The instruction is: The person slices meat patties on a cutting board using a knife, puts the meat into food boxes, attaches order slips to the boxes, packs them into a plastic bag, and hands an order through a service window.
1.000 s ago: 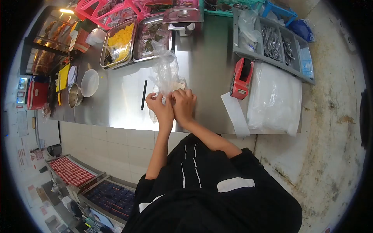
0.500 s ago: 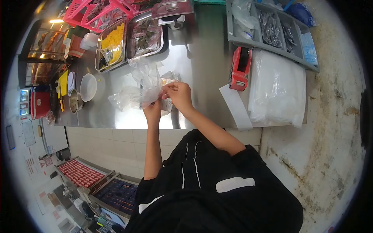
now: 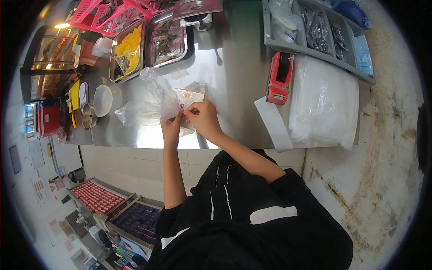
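Observation:
A clear plastic bag point(image 3: 150, 101) spreads up and to the left over the steel table. Its gathered part is in the closed fingers of my left hand point(image 3: 171, 128). My right hand point(image 3: 203, 118) pinches at the bag's gathered part, its fingertips meeting those of my left hand. Behind and under the hands lies a small packet with a printed orange-and-white label point(image 3: 191, 94), partly hidden by the bag and my fingers.
Trays of yellow food point(image 3: 130, 49) and small packets point(image 3: 166, 42) stand at the back. A red tape dispenser point(image 3: 279, 78), white plastic bags point(image 3: 321, 103) and a grey divided bin point(image 3: 315, 33) are on the right. Bowls point(image 3: 102, 101) sit left.
The bag has swung from upright above the hands to spread out leftward. Both hands have shifted slightly left, and the printed packet shows more. The black pen seen earlier is now hidden.

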A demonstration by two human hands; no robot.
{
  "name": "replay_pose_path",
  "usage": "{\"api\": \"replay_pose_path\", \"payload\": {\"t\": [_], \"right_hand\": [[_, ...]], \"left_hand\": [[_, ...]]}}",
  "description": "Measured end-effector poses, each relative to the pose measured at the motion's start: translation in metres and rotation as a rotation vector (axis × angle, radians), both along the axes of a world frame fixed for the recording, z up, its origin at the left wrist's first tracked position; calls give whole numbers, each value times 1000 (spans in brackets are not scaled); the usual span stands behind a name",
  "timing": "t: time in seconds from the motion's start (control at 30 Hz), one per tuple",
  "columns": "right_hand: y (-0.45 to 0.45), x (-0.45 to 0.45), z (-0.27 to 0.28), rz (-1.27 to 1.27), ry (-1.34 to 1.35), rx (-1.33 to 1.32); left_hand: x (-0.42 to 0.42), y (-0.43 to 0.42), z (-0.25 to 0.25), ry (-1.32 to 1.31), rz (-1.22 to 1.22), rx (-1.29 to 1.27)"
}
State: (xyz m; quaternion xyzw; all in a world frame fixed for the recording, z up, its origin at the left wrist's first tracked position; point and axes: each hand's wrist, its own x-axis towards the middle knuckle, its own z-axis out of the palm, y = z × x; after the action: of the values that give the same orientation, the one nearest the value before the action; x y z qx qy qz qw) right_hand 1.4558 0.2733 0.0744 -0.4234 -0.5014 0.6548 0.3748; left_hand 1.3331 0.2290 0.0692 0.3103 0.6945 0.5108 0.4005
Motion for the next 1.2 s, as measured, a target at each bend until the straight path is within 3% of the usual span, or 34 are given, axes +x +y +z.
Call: {"api": "replay_pose_path", "payload": {"t": [0.2, 0.33, 0.4, 0.47, 0.5, 0.57, 0.63, 0.67, 0.7, 0.73, 0.77, 0.83, 0.87, 0.9, 0.97, 1.03, 1.1, 1.2], "right_hand": [[2, -3, -1, -15, 29, -53], [9, -6, -3, -23, 22, -62], [18, -5, -8, -26, 51, -86], [39, 5, -8, 278, 60, -39], [50, 8, -7, 294, 57, -30], [72, 8, -5, 475, -264, 546], [86, 6, -9, 567, -280, 607], [95, 14, 2, 647, -257, 575], [103, 18, 5, 701, -256, 615], [106, 25, 2, 748, -287, 710], [108, 28, -3, 797, -313, 810], [107, 33, -23, 869, -366, 1008], [107, 34, -35, 890, -383, 1097], [107, 36, -46, 906, -390, 1172], [109, 36, -62, 921, -381, 1302], [119, 35, -73, 941, -382, 1348], [115, 17, -65, 1000, -393, 1319], [87, -17, -40, 1031, -402, 1212]], "left_hand": [[9, 0, 8, 63, 13, 25], [2, -6, -12, 173, -22, 63], [-3, -8, -22, 457, -135, 282], [-6, -11, -23, 530, -169, 252], [-7, -13, -23, 599, -215, 215], [-3, -12, -15, 659, -178, 125], [-5, -7, -11, 582, -252, -80], [-21, -14, -45, 621, -267, 139], [-21, -14, -62, 365, -176, -7], [-15, -9, -51, 719, -305, -168], [-6, -11, -46, 662, -237, -77], [19, -5, -14, 839, -173, -14], [33, -1, 7, 845, -54, 154], [35, 2, 3, 965, 22, 160], [36, 3, -3, 853, 86, 137], [32, -1, -12, 1003, 187, 300], [38, 8, -32, 1129, 236, 97], [30, -10, -30, 982, 158, 340]]}}
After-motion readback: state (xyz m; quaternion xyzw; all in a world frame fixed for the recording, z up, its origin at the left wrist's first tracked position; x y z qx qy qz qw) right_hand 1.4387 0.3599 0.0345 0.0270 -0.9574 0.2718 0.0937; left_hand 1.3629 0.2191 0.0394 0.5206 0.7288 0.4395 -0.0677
